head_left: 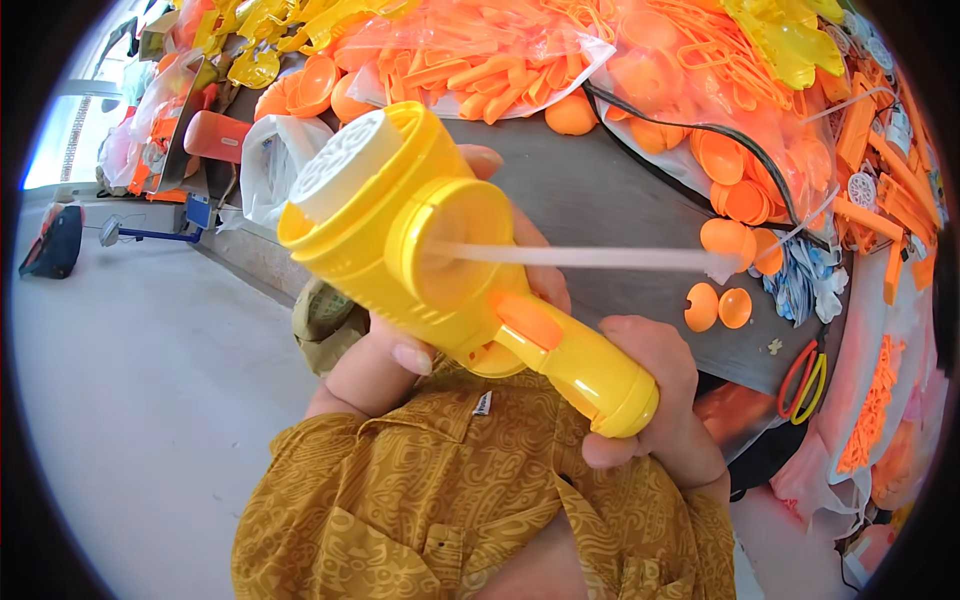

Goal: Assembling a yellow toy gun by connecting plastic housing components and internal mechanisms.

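A yellow plastic toy [360,250] with a stubby handle fills the middle of the head view, tilted, its handle pointing down to the right. A white perforated round piece [345,165] sits in its upper end, and an orange trigger-like part [528,320] shows near the handle. From a round recess in its side a pale, blurred strip [600,257] runs out to the right. My left hand [400,345] is closed around the body, thumb in front, fingers mostly hidden behind. My right hand [660,370] grips the handle's end.
On the grey table [620,195] lie heaped orange plastic parts [490,75], bagged orange cups [735,175], yellow shells [785,40] and two loose orange cups [718,306]. Scissors [808,380] with red and yellow handles rest at the right edge. A white bag [275,165] stands left.
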The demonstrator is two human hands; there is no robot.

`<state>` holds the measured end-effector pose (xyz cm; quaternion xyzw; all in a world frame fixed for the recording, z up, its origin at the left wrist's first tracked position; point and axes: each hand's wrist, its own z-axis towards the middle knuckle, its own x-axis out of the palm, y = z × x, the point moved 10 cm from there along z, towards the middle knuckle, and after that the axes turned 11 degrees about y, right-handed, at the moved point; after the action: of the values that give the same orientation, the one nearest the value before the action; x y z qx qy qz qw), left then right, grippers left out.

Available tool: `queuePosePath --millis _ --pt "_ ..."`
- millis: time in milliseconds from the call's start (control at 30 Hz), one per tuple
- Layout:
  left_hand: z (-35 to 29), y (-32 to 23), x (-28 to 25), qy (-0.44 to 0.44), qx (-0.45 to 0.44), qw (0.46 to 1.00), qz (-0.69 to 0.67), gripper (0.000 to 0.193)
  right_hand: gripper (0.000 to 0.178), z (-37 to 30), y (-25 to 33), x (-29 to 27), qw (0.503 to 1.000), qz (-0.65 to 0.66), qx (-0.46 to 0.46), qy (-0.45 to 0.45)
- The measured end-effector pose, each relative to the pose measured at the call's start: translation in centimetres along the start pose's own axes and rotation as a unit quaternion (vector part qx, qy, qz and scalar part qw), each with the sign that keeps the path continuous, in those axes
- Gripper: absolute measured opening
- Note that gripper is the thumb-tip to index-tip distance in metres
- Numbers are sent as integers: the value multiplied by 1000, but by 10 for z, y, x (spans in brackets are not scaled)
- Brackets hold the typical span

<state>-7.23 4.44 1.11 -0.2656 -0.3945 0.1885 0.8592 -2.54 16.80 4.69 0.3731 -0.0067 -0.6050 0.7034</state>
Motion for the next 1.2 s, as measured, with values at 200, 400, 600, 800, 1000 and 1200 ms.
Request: queuePosePath --millis 200,400,600,800,1000,1200 --pt "-1 5 0 75 -45 995 38 97 58 2 -8 0 998 35 48 15" --pt "3 -12 -14 113 6 993 -34 101 68 -3 -2 10 995 -32 46 78" --pt "2 -7 -23 133 30 986 -97 88 59 18 3 2 998 -57 0 32" --pt "0 -5 -34 -1 -11 999 -49 83 50 8 -48 0 972 110 206 20" --pt "-1 5 -30 -53 -34 989 -134 75 41 29 -5 -14 998 2 43 -46" --pt "-8 -37 -13 -129 -1 963 237 81 33 26 -55 -8 962 226 147 -43"
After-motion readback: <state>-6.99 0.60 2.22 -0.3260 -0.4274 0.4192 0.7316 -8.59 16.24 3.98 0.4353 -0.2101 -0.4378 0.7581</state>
